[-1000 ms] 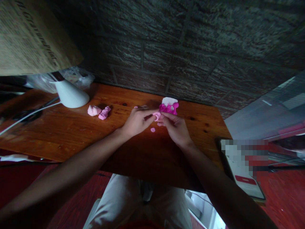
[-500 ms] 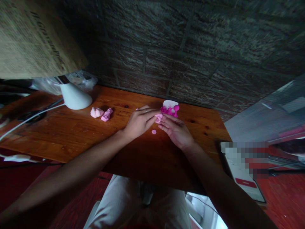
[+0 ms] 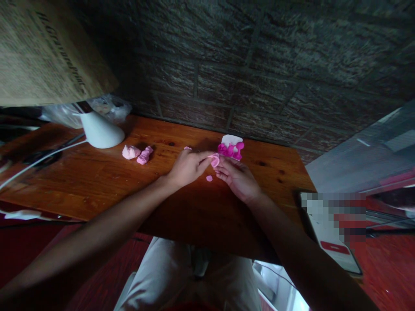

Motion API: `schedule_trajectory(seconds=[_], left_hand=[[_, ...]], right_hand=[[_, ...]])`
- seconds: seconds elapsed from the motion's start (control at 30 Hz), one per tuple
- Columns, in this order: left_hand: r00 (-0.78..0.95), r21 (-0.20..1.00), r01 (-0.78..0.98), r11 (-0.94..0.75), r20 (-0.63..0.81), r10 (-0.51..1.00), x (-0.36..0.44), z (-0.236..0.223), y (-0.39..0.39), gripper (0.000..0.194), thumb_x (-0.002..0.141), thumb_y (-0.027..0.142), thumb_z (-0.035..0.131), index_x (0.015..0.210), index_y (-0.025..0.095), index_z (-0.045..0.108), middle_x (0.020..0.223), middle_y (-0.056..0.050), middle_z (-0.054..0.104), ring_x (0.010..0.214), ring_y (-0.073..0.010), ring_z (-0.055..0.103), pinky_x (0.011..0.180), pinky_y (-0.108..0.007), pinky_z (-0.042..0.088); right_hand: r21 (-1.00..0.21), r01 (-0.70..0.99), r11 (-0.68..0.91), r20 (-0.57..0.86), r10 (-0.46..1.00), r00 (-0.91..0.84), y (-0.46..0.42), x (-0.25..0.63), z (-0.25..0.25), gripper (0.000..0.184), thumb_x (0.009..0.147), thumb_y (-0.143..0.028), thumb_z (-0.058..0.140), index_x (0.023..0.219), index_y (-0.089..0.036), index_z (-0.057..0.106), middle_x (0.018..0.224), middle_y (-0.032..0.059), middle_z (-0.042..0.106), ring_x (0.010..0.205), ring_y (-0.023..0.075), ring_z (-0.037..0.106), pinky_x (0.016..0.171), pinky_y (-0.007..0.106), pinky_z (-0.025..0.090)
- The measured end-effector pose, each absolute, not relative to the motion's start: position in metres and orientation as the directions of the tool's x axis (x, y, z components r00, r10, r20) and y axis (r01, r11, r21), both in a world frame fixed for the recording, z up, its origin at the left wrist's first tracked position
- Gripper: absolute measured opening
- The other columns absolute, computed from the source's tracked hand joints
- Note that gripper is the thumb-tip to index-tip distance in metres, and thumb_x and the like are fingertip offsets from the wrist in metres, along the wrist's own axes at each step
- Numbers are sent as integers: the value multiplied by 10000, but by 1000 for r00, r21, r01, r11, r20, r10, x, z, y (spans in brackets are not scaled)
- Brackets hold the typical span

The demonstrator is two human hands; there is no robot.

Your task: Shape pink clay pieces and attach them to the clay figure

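Observation:
Between my fingertips is a small piece of pink modelling clay [image 3: 215,160], rounded and curled in shape. My left hand [image 3: 189,166] pinches it from the left, with thumb and forefinger closed on it. My right hand [image 3: 239,176] grips it from the right, its other fingers curled below. Just under the hands a small flat pink bit of clay [image 3: 209,178] lies on the table. Behind my left hand another pink bit [image 3: 187,148] shows in part. Beyond my right hand lie bright magenta pieces [image 3: 231,150] against a white piece [image 3: 232,139].
Two pink clay lumps, one pale [image 3: 131,152] and one darker [image 3: 145,155], lie left on the wooden table [image 3: 106,181]. A lamp [image 3: 101,131] with a printed shade stands behind them. A phone [image 3: 335,242] is at the right edge. A stone wall [image 3: 210,86] backs the table.
The clay between my fingers has turned and now looks rounder and more curled. My left fingers have drawn in slightly, showing more of the pink bit behind them.

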State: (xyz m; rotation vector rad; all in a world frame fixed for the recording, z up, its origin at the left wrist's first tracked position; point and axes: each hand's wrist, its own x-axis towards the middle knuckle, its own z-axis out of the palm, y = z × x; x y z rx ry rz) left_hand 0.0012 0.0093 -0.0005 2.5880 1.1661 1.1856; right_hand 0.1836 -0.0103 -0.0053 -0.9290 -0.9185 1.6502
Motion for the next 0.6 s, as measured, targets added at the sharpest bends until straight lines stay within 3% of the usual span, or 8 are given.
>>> schedule_trajectory(seconds=[0.2, 0.37, 0.6], left_hand=[[394, 644, 432, -631, 495, 775, 7, 2, 9, 267, 975, 312, 559, 958, 132, 755, 832, -48, 805, 599, -124, 688, 573, -209, 473], [449, 796, 340, -501, 330, 830, 6, 4, 9, 338, 983, 321, 523, 786, 131, 721, 659, -36, 764, 549, -127, 688, 547, -202, 497], [375, 818, 430, -383, 225, 899, 8, 5, 8, 412, 959, 282, 531, 620, 140, 716, 593, -47, 753, 379, -84, 519, 440, -201, 399]], right_hand=[[-889, -357, -288, -216, 949, -229, -8, 187, -7, 391, 608, -495, 919, 829, -217, 755, 786, 4, 736, 742, 124, 638, 730, 259, 514], [-899, -310, -309, -249, 943, -220, -6, 189, -7, 389, 622, -524, 896, 783, -210, 733, 755, 2, 723, 674, 112, 624, 656, 234, 521], [-997, 1, 75, 74, 987, -141, -12, 189, 1, 481, 740, -585, 808, 1063, -236, 730, 1030, 55, 778, 760, 162, 705, 656, 289, 561]])
